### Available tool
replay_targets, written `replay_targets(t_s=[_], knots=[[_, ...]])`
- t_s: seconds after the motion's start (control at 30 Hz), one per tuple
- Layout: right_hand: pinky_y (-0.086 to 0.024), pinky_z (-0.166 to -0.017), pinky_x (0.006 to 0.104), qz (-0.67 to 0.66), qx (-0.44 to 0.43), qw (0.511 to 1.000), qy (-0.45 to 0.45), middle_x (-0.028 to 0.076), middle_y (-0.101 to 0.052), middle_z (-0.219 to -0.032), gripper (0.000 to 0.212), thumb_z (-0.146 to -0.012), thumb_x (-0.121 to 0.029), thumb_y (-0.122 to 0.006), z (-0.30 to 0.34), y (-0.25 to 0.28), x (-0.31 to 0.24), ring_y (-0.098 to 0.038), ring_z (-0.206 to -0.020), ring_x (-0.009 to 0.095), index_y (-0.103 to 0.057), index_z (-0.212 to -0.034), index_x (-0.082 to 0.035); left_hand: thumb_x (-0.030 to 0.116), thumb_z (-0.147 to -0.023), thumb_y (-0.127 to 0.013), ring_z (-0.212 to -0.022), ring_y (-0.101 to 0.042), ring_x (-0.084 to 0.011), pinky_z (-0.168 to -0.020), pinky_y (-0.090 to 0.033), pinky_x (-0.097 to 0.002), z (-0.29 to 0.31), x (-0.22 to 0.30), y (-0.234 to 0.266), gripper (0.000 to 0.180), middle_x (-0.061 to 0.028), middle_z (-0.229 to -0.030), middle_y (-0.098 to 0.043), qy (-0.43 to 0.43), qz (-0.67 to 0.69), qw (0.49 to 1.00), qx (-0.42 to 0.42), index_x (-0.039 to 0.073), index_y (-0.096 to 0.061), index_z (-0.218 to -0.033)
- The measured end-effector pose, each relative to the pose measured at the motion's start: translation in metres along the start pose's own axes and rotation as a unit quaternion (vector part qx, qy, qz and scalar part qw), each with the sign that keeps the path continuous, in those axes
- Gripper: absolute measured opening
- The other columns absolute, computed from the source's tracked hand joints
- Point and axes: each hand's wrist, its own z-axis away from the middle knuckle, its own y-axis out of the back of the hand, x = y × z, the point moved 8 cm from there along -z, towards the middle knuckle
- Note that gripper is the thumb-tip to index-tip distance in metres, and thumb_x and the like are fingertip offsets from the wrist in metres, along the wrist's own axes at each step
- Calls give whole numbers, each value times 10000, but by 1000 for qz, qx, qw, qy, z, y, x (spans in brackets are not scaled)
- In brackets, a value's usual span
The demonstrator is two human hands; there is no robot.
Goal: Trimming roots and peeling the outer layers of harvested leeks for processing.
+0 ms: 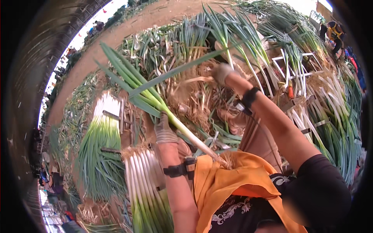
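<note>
Gloved left hand (165, 130) grips a long green-leaved, white-stalked onion (171, 116); my right hand (222, 73) closes on its dry peel (194, 79), stripping; I judge pulling clear comes next.

Bright daylight, blown-out sky — fisheye-bent, dark rim

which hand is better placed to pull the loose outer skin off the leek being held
Right, probably. The left hand already grips the leek mid-stalk, roots toward the orange cloth. The right hand is stretched out at the dry husk pile and seems to hold no stalk, so it could come back and strip.
</note>
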Motion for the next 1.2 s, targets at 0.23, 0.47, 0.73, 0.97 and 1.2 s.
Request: replay_targets(t_s=[0.23, 0.47, 0.73, 0.97, 1.2], knots=[[-451, -895, 327, -271, -243, 931, 12, 151, -590, -1156, 583, -806, -223, -637, 143, -166, 5, -558, -1046, 203, -416, -1323, -71, 273, -880, -579, -709, -581, -209, -636, -513, -329, 18, -4, -12, 248, -75, -841, -600, 41, 43, 997, -58, 54, -560, -993], [-463, -532, 262, -390, -336, 857, -31, 35, -586, -750, 522, -831, -256, -604, 160, -161, -75, -542, -558, 102, -449, -1252, 9, 239, -857, -616, -737, -565, -183, -655, -485, -316, 23, 37, -59, 292, -65, -869, -579, 58, 174, 953, -239, 85, -521, -1086], [-431, -495, 259, -366, -178, 913, 24, 0, -575, -714, 277, -877, -237, -543, 155, -159, -49, -507, -557, 87, -522, -1038, -12, 166, -815, -667, -566, -548, -168, -542, -470, -302, 27, 38, -66, 242, -57, -686, -586, -44, 20, 986, -158, 54, -558, -1000], [-431, -463, 389, 84, 10, 977, 194, 111, -600, -708, 160, -824, -119, -541, 187, -121, -85, -590, -586, 321, -447, -947, -80, 210, -832, -657, -541, -561, -160, -496, -480, -295, 25, 31, -35, 190, -54, -672, -589, -53, -178, 982, 11, 60, -572, -913], [-441, -585, 384, -92, 18, 988, 121, 146, -581, -711, 193, -751, -201, -629, 171, -106, -85, -565, -641, 321, -555, -884, -82, 34, -822, -615, -543, -558, -155, -494, -480, -259, 28, 28, -42, 108, -68, -716, -588, -40, -87, 995, -35, 17, -569, -918]])
